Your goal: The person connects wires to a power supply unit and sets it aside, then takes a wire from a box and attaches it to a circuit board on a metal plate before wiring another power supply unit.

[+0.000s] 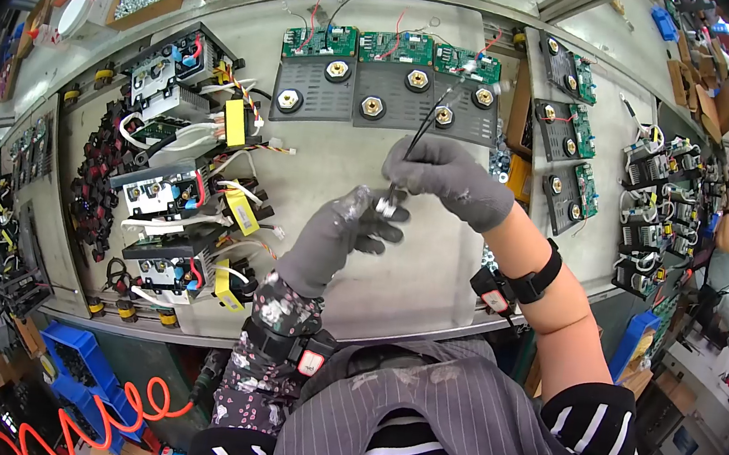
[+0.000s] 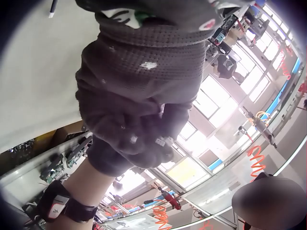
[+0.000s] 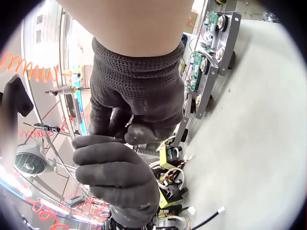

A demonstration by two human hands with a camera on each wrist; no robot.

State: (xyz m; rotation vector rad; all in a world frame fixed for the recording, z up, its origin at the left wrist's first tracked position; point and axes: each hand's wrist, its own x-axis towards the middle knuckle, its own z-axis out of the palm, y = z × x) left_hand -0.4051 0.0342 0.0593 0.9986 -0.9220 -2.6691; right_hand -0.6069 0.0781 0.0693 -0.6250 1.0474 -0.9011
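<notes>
- Black cable point(image 1: 425, 128), thin, white connector point(image 1: 387, 207) at the near end; it's held up over the middle of the bench point(image 1: 357, 290), short of the green circuit boards point(image 1: 397, 47).
- Your right hand point(image 1: 452, 184): fingers closed in a pinch on the cable, just far of the connector.
- Your left hand point(image 1: 331, 237): half-closed, fingers curled in at the connector, seems to pinch it; exact contact is hidden.
- Handling, judged by look: light, bendy, hardly slippery in your gloves. Connector probably stiff plastic; the joint where wire enters it is likely the weak spot.
- Best hold: connector by its sides, cable close behind it. Don't tug on wire alone.
- Long axis runs near-left to far-right, connector end toward you, loose length pointing far and slightly right. Far tip blurred, can't tell its shape.
</notes>
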